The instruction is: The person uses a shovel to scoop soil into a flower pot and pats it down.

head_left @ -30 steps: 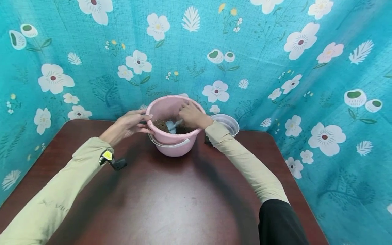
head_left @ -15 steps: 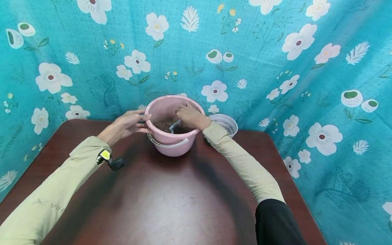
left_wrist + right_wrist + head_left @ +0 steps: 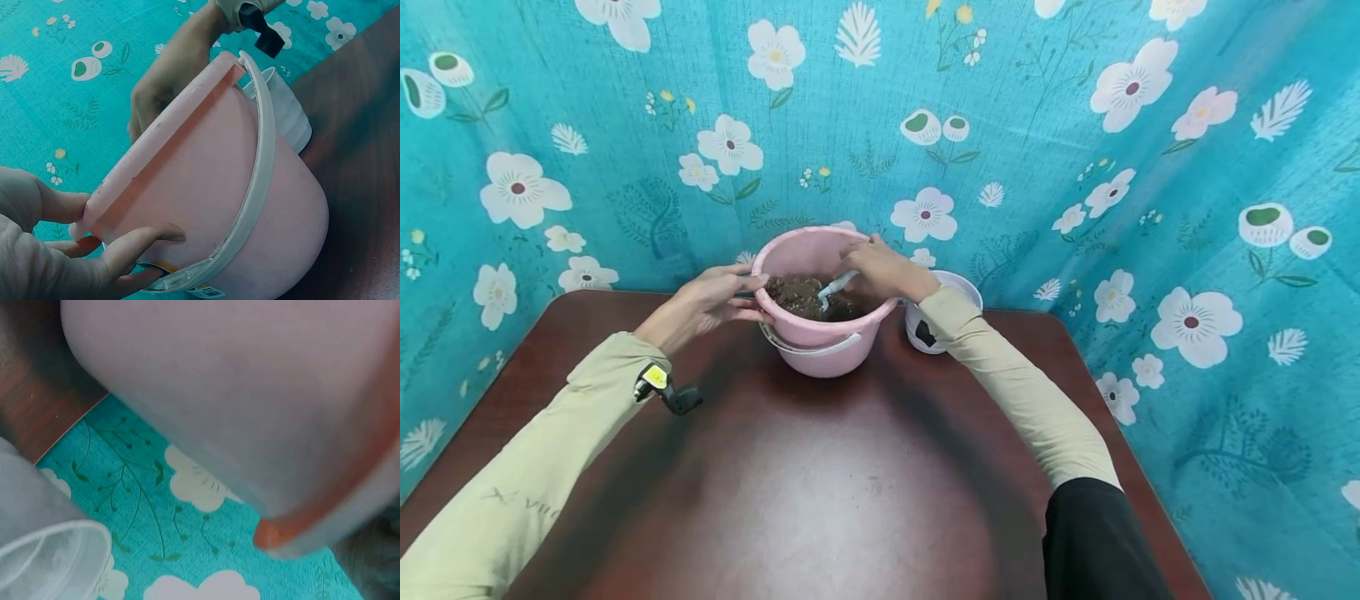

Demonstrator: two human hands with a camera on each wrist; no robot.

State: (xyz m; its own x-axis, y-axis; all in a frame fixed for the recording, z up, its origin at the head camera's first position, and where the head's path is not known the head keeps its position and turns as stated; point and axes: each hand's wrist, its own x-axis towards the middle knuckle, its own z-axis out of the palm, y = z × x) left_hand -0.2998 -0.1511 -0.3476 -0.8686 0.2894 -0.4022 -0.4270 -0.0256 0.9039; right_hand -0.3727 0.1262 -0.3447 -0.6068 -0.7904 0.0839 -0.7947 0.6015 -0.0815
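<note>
A pink bucket (image 3: 820, 364) with a white handle (image 3: 257, 169) holds dark brown soil (image 3: 792, 296). My left hand (image 3: 709, 302) grips its left rim; in the left wrist view the thumb lies at the rim and the fingers spread along the outer wall. Inside the bucket's right side, my right hand (image 3: 883, 268) holds a small light blue-grey trowel (image 3: 838, 285) by its handle. The trowel's blade is mostly hidden in the soil. The right wrist view shows the bucket's outer wall (image 3: 219, 394), not the trowel.
A white plastic pot (image 3: 917, 329) with a dark patch stands just right of the bucket, partly behind my right sleeve. Both stand near the back of a dark red-brown table (image 3: 805, 483). A blue floral curtain (image 3: 850, 125) hangs behind and at the sides.
The trowel's wide blade, visible a second ago, is now sunk or turned out of sight. My right hand has shifted slightly to the right, and more soil shows. The left hand keeps its grip.
</note>
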